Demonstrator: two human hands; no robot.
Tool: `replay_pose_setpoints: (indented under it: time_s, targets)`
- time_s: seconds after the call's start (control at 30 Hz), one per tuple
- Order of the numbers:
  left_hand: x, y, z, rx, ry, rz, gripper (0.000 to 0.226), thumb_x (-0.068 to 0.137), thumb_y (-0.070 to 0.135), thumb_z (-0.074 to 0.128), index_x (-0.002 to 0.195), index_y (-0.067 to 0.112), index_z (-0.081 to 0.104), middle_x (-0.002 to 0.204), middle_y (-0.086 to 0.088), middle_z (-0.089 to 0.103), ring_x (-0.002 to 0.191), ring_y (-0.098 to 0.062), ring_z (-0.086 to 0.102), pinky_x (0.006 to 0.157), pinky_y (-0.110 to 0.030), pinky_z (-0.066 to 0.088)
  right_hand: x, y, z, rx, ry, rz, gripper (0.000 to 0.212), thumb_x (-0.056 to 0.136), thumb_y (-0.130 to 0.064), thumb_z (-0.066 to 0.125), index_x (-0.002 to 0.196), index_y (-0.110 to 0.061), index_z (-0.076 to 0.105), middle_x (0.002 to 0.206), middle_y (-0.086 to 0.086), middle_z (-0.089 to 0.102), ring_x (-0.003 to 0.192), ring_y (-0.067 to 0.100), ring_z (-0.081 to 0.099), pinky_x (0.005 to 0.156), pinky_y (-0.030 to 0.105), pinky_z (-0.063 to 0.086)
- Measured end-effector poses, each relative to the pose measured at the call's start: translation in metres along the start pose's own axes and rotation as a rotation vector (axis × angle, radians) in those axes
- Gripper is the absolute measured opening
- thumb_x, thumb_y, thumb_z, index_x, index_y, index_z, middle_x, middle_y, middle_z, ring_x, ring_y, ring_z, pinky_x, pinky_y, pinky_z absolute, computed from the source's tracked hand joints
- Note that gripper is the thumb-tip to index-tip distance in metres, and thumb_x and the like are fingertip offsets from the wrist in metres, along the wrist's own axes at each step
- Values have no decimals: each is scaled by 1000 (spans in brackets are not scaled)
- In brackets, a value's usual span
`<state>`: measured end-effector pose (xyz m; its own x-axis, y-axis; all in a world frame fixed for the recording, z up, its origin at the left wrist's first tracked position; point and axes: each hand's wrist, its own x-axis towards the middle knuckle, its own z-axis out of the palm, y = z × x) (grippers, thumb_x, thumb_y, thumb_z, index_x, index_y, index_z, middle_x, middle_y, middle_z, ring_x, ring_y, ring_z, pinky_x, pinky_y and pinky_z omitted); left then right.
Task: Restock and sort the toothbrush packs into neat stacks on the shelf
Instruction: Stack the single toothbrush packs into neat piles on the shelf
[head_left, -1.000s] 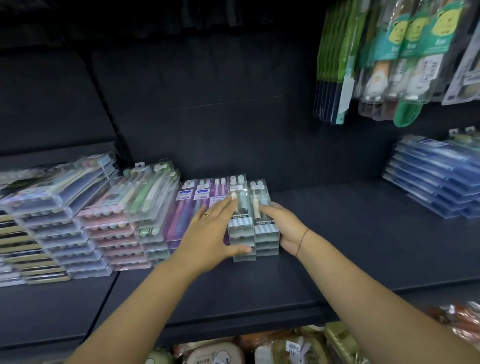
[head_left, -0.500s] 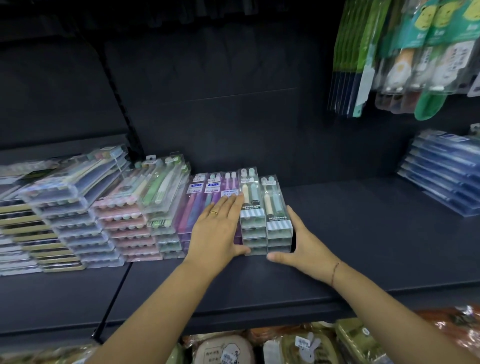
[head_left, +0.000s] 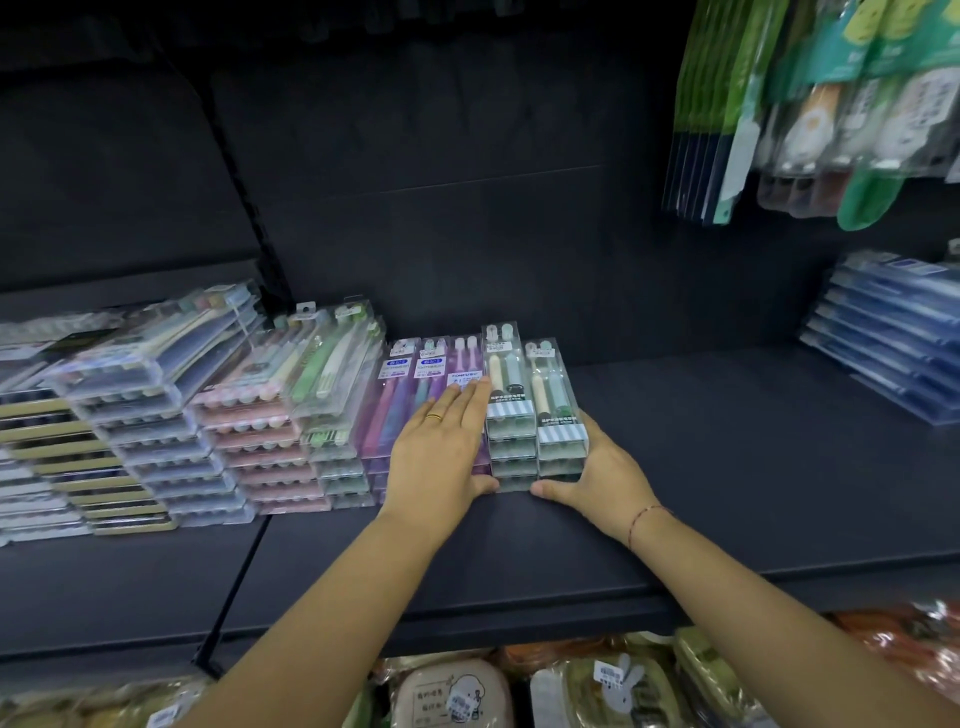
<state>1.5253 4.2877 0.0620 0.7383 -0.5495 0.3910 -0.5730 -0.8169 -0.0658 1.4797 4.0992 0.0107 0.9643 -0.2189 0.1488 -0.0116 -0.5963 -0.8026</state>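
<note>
Since the dark shelf (head_left: 727, 457) carries its stock lying flat in rows, you are working along its middle, where the newest stacks sit. The tall stacks of clear packs (head_left: 156, 415) take up its left end, stepped back rather than plumb. The blue packs (head_left: 893, 332) lie well apart at the far right, and the hanging packs (head_left: 831, 104) dangle above and to the right of your arms.

Beside the tall stacks lie the purple packs (head_left: 410, 395). Touching them on the right are the striped toothbrush packs (head_left: 535, 415), two short stacks side by side. The left one sits further back than the right, so by my reading you are bracketing them to square the fronts.

Your left hand (head_left: 441, 457) lies flat on the purple packs, fingers straight, thumb against the striped packs' front foot. Your right hand (head_left: 597, 473) presses extended fingers along their right side, thumb across the front. Neither hand grasps anything. Only the purple packs limit a leftward push.

A gold ring (head_left: 434, 417) shows on the left hand and a red thread (head_left: 644, 517) on the right wrist.
</note>
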Motion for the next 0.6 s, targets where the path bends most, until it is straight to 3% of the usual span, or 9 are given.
replay_pose_setpoints:
  time_s: [0.1,0.27,0.33,0.6]
  targets:
    - [0,0,0,-22,3,-4,112,75,51,76,157,18,7,162,0,21,150,-13,17,119,-24,5,0,0,-1,3,-24,1,99,68,-33,87,148,-37,29,136,-18,52,117,4,52,93,17,42]
    - [-2,1,-2,-54,25,-15,109,70,49,82,155,16,22,158,-3,32,147,-18,28,117,-25,9,-1,-1,-12,57,-75,-3,81,78,-28,81,136,-49,29,115,-28,52,102,-7,50,76,-5,34]
    - [-2,1,-3,-65,25,-12,108,72,51,79,156,18,19,159,-1,28,148,-17,24,118,-26,9,-1,-1,-15,66,-96,4,74,80,-29,79,130,-51,29,113,-30,53,102,-8,51,76,-3,36]
    - [-2,1,-3,-92,15,-6,105,76,54,74,156,20,15,161,0,24,149,-15,20,116,-23,3,-2,-1,-12,80,-52,-6,74,82,-30,77,144,-36,37,117,-26,54,107,-4,50,76,-2,36]
